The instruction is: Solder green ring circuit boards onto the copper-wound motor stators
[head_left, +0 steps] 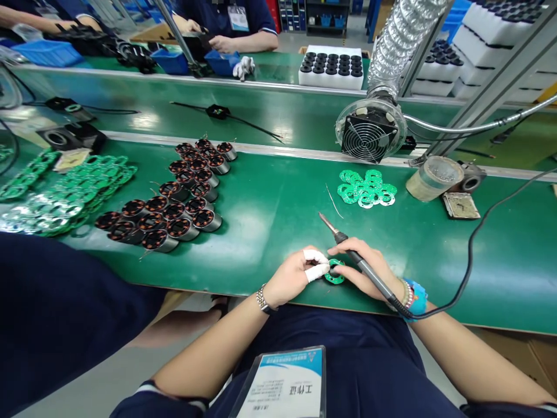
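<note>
My left hand (293,277), with white tape on two fingers, pinches a small green ring circuit board (334,271) against the green bench mat (270,197). My right hand (364,262) grips a soldering iron (359,258), its metal tip (327,223) pointing up and away from the board. A loose pile of matching green rings (363,188) lies just beyond my hands. Further left stand several rows of motor stators with copper windings in metal housings (163,217). A larger heap of green and silver rings (73,188) spreads along the far left.
A fume extractor fan (369,133) with silver ducting (398,55) stands at the back right, near a tape roll (434,178) and a small solder tin (461,205). The iron's black cord (470,249) runs off right. A co-worker's hands (221,43) work at the far bench among blue bins.
</note>
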Motion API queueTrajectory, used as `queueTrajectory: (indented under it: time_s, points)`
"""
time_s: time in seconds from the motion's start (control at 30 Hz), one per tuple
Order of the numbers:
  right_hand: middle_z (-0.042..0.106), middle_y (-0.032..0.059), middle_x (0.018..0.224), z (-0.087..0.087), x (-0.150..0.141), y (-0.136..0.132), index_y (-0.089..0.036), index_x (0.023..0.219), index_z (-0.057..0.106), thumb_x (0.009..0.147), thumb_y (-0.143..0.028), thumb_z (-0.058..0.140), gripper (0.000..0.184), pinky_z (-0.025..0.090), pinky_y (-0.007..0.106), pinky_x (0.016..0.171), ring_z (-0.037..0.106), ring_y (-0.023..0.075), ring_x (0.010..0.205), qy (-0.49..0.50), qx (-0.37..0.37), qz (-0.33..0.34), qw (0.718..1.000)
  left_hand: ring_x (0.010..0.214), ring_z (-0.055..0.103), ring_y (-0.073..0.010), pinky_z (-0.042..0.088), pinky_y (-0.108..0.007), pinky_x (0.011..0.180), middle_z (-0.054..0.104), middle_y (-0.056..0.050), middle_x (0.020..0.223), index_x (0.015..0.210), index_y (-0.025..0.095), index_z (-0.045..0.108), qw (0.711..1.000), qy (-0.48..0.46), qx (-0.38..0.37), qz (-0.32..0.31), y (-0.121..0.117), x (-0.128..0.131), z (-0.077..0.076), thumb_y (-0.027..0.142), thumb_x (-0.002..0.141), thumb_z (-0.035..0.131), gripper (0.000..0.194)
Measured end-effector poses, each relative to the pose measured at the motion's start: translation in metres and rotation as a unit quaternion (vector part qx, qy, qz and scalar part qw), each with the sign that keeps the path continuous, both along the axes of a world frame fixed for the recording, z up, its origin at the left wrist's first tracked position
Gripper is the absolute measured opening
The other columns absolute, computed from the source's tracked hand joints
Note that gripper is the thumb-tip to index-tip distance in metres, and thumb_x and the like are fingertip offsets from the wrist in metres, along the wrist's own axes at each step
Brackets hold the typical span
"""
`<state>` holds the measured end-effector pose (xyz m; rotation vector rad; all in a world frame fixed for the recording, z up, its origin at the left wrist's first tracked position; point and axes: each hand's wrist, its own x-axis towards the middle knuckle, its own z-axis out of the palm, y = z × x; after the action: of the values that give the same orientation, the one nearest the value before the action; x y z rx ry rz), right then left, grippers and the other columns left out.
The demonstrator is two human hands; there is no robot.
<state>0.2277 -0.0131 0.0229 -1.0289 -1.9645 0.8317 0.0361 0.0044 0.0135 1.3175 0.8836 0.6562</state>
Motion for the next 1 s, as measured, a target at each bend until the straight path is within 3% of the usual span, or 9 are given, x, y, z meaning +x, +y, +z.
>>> queueTrajectory:
  time_s: [0.07,0.27,0.5,0.67,0.87,1.0]
  points:
    - [0.062,0.0038,0.093,0.003,-0.006,0.0,-0.023,0.107,0.049,0.086,-0.018,0.053,0.022,0.049,0.031,0.081,0.059,0.0162,0.089,0.001,0.024,-0.017,1.0,0.068,0.051,-0.0106,0.043,-0.025,0.067,0.052,0.0,0.074,0.072,0.015,0.058,1.0,-0.002,-0.012,-0.008,0.002,0.0,0.0,0.032,0.074,0.064,0.019]
    - [0.057,0.0027,0.081,0.0,-0.02,-0.005,-0.022,0.108,0.05,0.085,-0.014,0.046,0.024,0.05,0.029,0.069,0.055,0.0154,0.074,-0.016,0.06,-0.038,0.997,0.066,0.052,-0.0107,0.045,-0.027,0.068,0.051,0.001,0.074,0.074,0.015,0.055,0.998,-0.023,-0.06,-0.011,0.003,-0.002,-0.002,0.037,0.072,0.065,0.024]
    - [0.058,0.0051,0.089,-0.001,-0.024,-0.009,-0.022,0.112,0.047,0.086,-0.012,0.047,0.028,0.049,0.033,0.076,0.055,0.0178,0.083,-0.02,0.074,-0.055,0.996,0.065,0.052,-0.0107,0.045,-0.026,0.068,0.053,0.001,0.072,0.073,0.015,0.056,0.998,-0.022,-0.063,-0.024,0.004,-0.003,-0.004,0.03,0.074,0.062,0.016]
    - [0.057,0.004,0.085,0.001,-0.025,-0.007,-0.022,0.109,0.049,0.087,-0.012,0.045,0.024,0.049,0.031,0.072,0.054,0.0168,0.078,-0.026,0.071,-0.058,0.995,0.066,0.053,-0.0107,0.045,-0.026,0.069,0.055,0.001,0.071,0.074,0.014,0.057,0.998,-0.019,-0.059,-0.026,0.005,-0.003,-0.006,0.027,0.075,0.062,0.013]
    - [0.056,0.0046,0.082,-0.003,-0.032,-0.014,-0.02,0.112,0.046,0.084,-0.008,0.043,0.031,0.048,0.033,0.069,0.051,0.018,0.075,-0.044,0.089,-0.092,0.991,0.062,0.055,-0.0101,0.046,-0.026,0.066,0.054,0.002,0.066,0.072,0.015,0.053,0.994,-0.044,-0.099,0.003,0.003,-0.002,-0.006,0.031,0.073,0.064,0.02]
    - [0.058,0.004,0.08,0.007,-0.024,-0.021,-0.02,0.108,0.051,0.084,-0.011,0.05,0.025,0.048,0.033,0.071,0.053,0.0179,0.076,-0.04,0.084,-0.139,0.986,0.059,0.057,-0.0103,0.047,-0.025,0.065,0.058,0.001,0.065,0.074,0.013,0.055,0.991,-0.034,-0.133,-0.011,0.006,-0.002,-0.005,0.03,0.072,0.065,0.02]
